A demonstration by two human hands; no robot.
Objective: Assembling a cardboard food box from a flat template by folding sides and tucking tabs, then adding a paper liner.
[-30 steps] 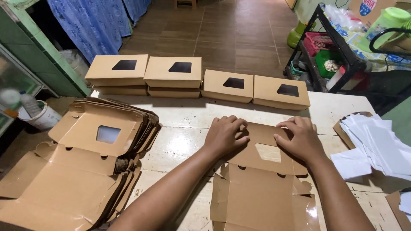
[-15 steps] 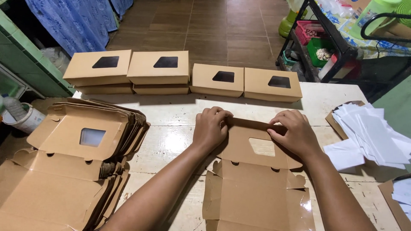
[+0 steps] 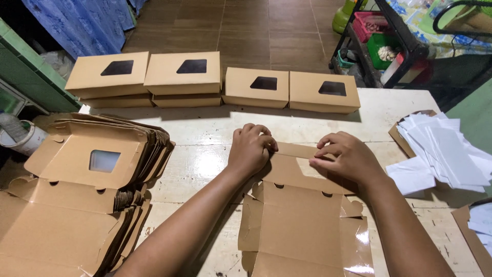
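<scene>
A flat brown cardboard box blank [image 3: 302, 215] lies open on the desk [image 3: 205, 154], near the person and a little right of centre, its inside face up. Both hands rest on its far flap [image 3: 294, 151], the part being turned over along a crease. The left hand [image 3: 251, 149] is curled almost into a fist, knuckles up, its fingers closed on the flap's left end and pressing it down. The right hand [image 3: 346, 156] lies flatter, fingers [image 3: 320, 154] close together and pointing left, pinning the folded edge against the panel below. Both forearms reach in from the near edge, wrists low, so the weight falls on the crease.

To the left sits a tall stack of flat blanks [image 3: 87, 184], kept within reach. Along the far edge stands a row of folded boxes [image 3: 215, 79] with dark windows, the two on the left stacked double. A pile of white paper sheets [image 3: 446, 154] lies on the right.
</scene>
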